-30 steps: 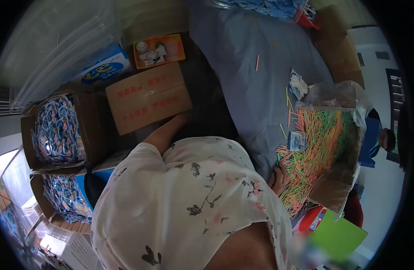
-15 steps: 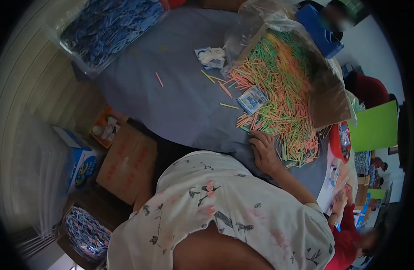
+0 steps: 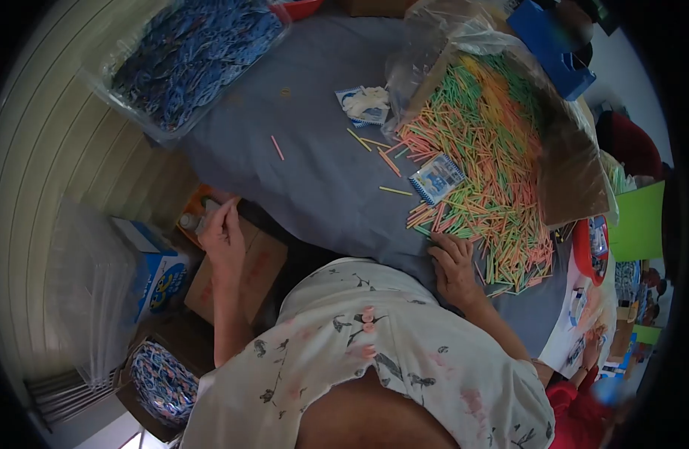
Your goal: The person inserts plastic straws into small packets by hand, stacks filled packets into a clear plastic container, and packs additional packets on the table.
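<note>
My left hand (image 3: 223, 238) is raised above a cardboard box (image 3: 266, 262), left of the table edge. Its fingers are bent together near the thumb, and whether anything is between them is too small to tell. On the grey cloth (image 3: 314, 179), my right hand (image 3: 455, 269) rests with curled fingers at the lower edge of a heap of coloured sticks (image 3: 494, 150). A small spiral-bound booklet (image 3: 437, 179) lies on the heap's left side. Farther back, something white and crumpled (image 3: 370, 102) sits on another blue and white packet (image 3: 352, 97). One pink stick (image 3: 278, 147) lies apart.
A clear tub of blue strips (image 3: 194, 60) stands at the back left. An orange box (image 3: 197, 209) with a bottle sits beyond my left hand. A box of wrapped items (image 3: 163, 382) is at lower left. Another person's red sleeve (image 3: 576, 411) shows at lower right.
My left hand has come up into view over the cardboard box. The view has shifted, so the table's things appear slightly farther right and lower. My right hand stays beside the heap.
</note>
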The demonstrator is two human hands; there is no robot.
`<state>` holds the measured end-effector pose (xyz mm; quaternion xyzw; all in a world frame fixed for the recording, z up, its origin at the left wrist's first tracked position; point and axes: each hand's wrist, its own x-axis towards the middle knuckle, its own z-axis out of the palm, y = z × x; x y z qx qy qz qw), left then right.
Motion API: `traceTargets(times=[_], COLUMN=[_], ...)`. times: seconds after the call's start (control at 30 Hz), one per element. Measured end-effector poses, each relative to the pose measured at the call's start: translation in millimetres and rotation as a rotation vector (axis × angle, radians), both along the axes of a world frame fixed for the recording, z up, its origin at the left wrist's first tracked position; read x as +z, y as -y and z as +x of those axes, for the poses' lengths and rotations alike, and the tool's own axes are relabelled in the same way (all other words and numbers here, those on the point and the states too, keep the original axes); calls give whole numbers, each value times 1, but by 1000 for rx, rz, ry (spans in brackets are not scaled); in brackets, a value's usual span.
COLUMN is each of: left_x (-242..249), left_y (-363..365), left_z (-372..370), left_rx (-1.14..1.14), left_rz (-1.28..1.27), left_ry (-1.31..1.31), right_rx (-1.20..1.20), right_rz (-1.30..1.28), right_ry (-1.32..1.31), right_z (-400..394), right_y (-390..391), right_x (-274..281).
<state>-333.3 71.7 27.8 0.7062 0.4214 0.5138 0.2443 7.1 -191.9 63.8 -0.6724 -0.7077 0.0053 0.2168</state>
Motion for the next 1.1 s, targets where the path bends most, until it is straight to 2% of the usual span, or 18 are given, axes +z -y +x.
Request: traceTargets(times=[0.07,0.13,0.3,0.47,0.63,0.7,0.77,1.1], left_x=[47,68,62,44,34,39,41,30], left_y=[-7,-16,-60,-67,-100,-110,-118,-132], left_z=[37,80,181,248,283,287,288,295], left_rx=[-123,-304,-520,-445,-426,-386,-383,-406], left_rz=[75,156,285,333,336,194,190,381], left_ry=[-37,-71,-333,-512,-692,-825,-983,-1041], right_rx=[-15,-18,-16,-22,-32,-22,-43,-19], right_rz=[4,7,9,-6,-24,-9,0,23], right_ry=[-3,-6,-10,-21,-20,-21,-20,-16], right_z=[-1,-1,0,2,2,2,3,5], right_y=[-1,-2,-2,-2,-3,-2,0,5], right_x=[0,0,1,0,4,2,-2,-10])
